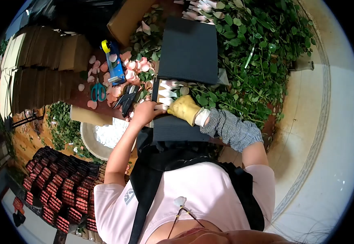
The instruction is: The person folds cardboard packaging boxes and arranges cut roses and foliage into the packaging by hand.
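Wears a pale pink T-shirt (201, 187) and black apron (146, 179), close up to the worktop (79, 97). Has leafy stems (254, 61) heaped at the right, probably for the gloved side's reach. Has a black corrugated sheet (189, 53) beyond the hands and a second black sheet (179, 130) against the body, perhaps as cushioning. Has a basin (88, 145) of white pieces at lower left, and a blue tape dispenser (116, 67) farther up, likely clear of the foliage. Curls the right hand (184, 109), apparently gloved against thorns; bends the bare left hand (145, 113) towards it, perhaps for finer feel. Has a black hand tool (127, 99) and teal scissors (98, 92) left of both, seemingly handy. Has white-sleeved rosebuds (167, 94) lined up between the sheets, touched by the left fingertips; cannot tell whether pinched by either.
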`<move>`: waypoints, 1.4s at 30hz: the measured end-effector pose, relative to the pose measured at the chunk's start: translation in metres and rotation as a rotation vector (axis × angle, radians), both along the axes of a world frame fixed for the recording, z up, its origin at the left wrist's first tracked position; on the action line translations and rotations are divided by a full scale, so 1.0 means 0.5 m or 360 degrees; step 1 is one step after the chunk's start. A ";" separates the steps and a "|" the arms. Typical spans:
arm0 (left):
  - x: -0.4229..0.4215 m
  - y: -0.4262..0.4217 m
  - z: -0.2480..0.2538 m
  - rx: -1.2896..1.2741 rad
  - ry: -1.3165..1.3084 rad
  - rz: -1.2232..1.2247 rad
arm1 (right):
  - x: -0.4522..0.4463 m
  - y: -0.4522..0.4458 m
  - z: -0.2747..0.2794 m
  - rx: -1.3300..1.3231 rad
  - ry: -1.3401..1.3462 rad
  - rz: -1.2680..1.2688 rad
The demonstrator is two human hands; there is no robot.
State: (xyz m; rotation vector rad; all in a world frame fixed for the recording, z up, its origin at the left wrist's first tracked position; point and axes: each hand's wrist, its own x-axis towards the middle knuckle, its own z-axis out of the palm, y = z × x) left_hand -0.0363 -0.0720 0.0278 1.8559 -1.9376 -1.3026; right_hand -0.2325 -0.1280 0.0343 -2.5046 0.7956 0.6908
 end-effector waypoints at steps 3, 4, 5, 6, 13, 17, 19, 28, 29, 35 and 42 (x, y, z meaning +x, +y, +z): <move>-0.008 0.018 -0.013 -0.0036 -0.0042 0.0215 | -0.010 -0.014 0.008 0.0017 -0.0048 0.0000; -0.008 0.031 -0.024 -0.0161 0.0003 0.0297 | -0.011 -0.012 0.007 0.0010 -0.0101 0.0024; -0.003 0.037 -0.034 -0.0152 -0.0007 0.0292 | -0.007 -0.007 -0.002 0.0020 -0.0111 0.0019; -0.001 0.034 -0.029 -0.0197 0.0033 0.0245 | -0.001 -0.006 -0.003 0.0029 0.0088 0.0023; 0.016 0.041 -0.060 -0.0212 0.1071 0.0764 | 0.033 0.005 0.008 -0.0072 0.0473 0.0081; 0.147 0.024 -0.058 -0.0425 0.1023 0.1421 | -0.011 -0.003 -0.012 0.0084 0.0341 0.0094; 0.120 0.017 -0.061 -0.0720 0.0818 0.1105 | -0.044 -0.018 0.043 0.0101 -0.0206 0.0044; -0.028 -0.027 0.006 -0.0158 0.0010 0.0319 | -0.007 -0.035 0.003 -0.0179 0.0189 0.0007; -0.032 -0.016 -0.015 -0.0154 0.0011 0.0316 | -0.016 -0.031 -0.003 -0.0136 0.0092 -0.0095; -0.011 0.010 -0.084 -0.0013 0.0812 0.0885 | -0.023 -0.026 -0.035 -0.0267 0.0171 -0.0114; 0.080 0.009 -0.050 -0.1142 0.0678 0.1537 | -0.076 -0.032 0.025 0.0033 -0.0711 -0.0526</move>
